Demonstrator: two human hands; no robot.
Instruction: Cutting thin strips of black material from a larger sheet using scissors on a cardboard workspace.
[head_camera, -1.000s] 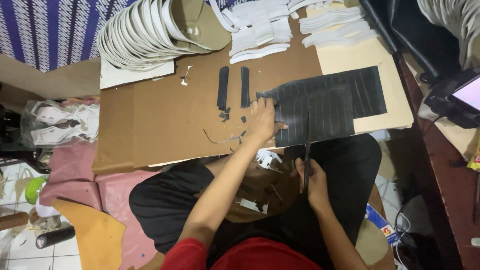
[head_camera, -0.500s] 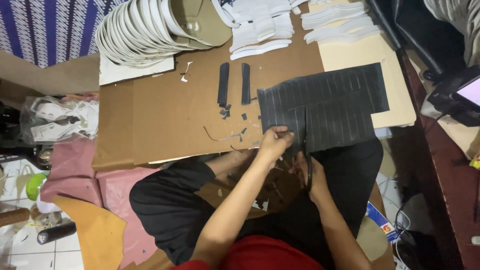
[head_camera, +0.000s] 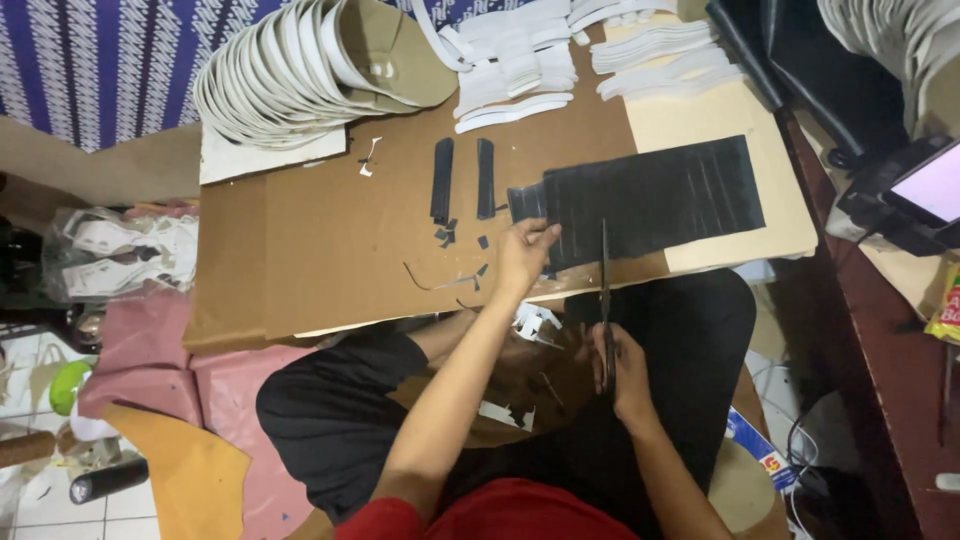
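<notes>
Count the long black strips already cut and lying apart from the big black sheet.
2. One black strip lies on the cardboard board; the second strip lies just right of it, parallel, left of the black sheet. Small black scraps lie below them; others may be hidden.

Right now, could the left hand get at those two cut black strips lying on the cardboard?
Probably yes. The left hand rests on the black sheet's edge, and the two black strips lie just beyond on bare cardboard, with only small scraps between.

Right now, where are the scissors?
The scissors are in the right hand, blades pointing up into the black sheet's near edge, just right of the left hand.
</notes>
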